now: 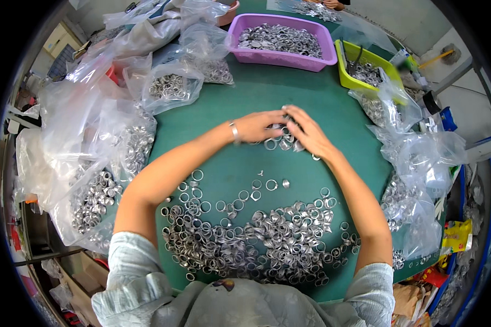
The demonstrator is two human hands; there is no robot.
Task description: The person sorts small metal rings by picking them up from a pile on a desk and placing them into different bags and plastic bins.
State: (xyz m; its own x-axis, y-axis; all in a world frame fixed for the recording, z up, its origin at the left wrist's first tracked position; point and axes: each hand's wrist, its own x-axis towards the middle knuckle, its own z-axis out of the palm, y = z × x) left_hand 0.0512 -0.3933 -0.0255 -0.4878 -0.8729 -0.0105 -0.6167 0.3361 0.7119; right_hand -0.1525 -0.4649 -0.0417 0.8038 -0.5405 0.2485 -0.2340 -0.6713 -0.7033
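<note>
My left hand [258,126], with a silver bracelet on its wrist, reaches out over the middle of the green table [213,147]. Its fingers are stretched out, slightly blurred. Opposite it, my right hand [309,132] leans inward with fingers extended, and the fingertips of both hands nearly meet. Between and under them lies a small cluster of silver metal rings [283,143], partly covered by the fingers. Nearer my body spreads a wide heap of similar rings [289,234]. A few loose rings [255,194] lie between that heap and my hands.
A purple basin [283,59] and a yellow-green basin [360,84], both holding metal pieces, stand at the far side. Clear plastic bags of rings line the left [95,201] and right [401,191] edges. Another person's hand [333,4] shows at the far end.
</note>
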